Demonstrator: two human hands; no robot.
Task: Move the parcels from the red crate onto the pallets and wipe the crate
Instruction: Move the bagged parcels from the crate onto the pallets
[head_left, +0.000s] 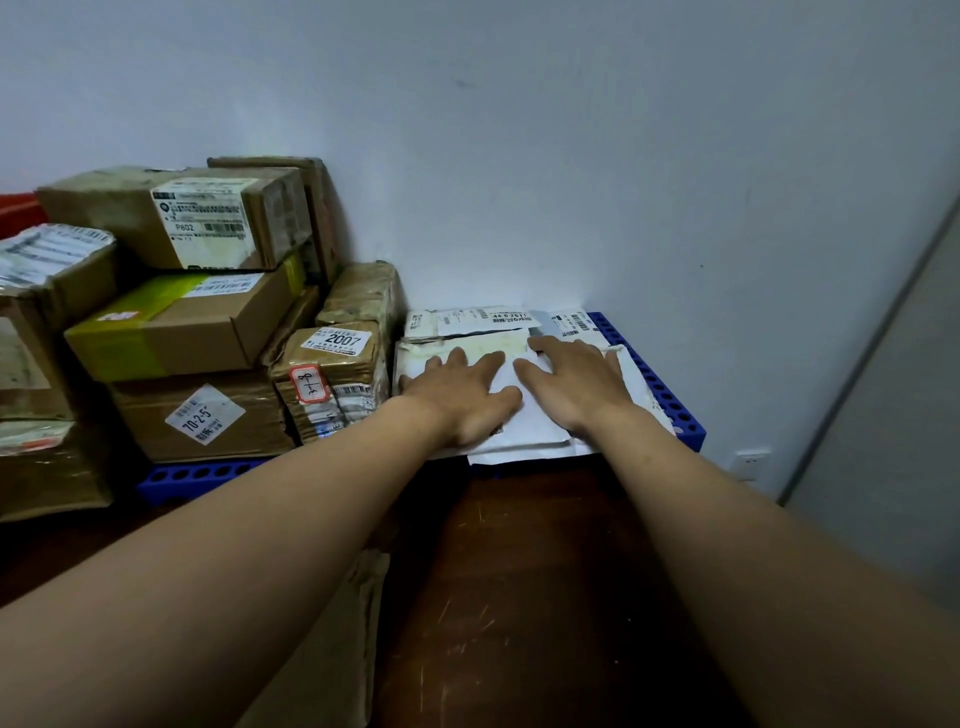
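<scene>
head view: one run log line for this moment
left hand: flat on white mailers | right hand: flat on same stack | stack: on blue pallet

Stacked boxes wall off the left; floor between arms open.

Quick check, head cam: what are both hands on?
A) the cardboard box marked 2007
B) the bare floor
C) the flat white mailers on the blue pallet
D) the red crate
C: the left hand and the right hand lie flat, fingers spread, on the white mailers, which are stacked on the blue pallet against the wall.
</scene>
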